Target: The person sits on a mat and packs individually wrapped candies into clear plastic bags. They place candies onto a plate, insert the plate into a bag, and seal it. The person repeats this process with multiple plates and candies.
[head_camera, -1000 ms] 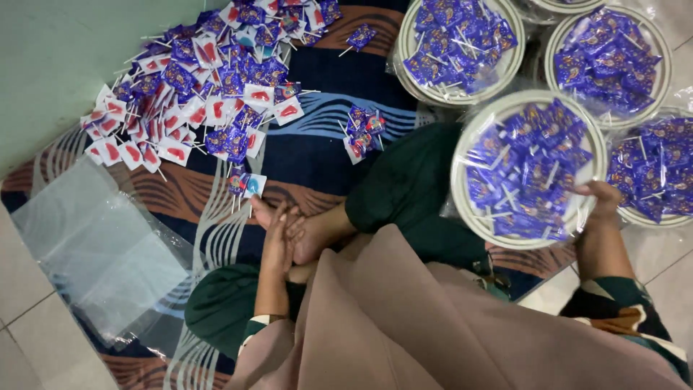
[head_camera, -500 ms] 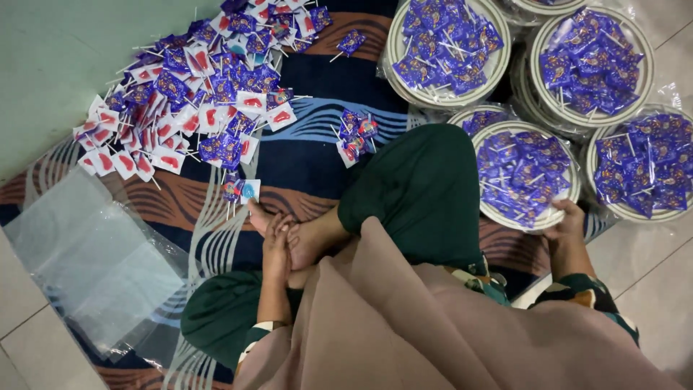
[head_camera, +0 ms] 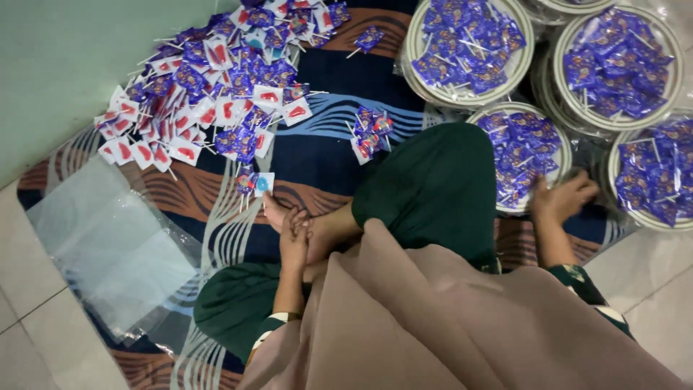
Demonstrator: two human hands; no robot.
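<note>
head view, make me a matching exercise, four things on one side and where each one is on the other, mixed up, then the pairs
Things
1. right hand
2. left hand
3. clear plastic bags
4. loose heap of wrapped lollipops

Places
A. flat on the left edge of the striped mat
B. resting on the person's own bare foot
C. on the mat at upper left, near the wall
D. at the rim of a round tray of purple lollipops

Pairs: 1-D, 2-B, 3-A, 4-C
</note>
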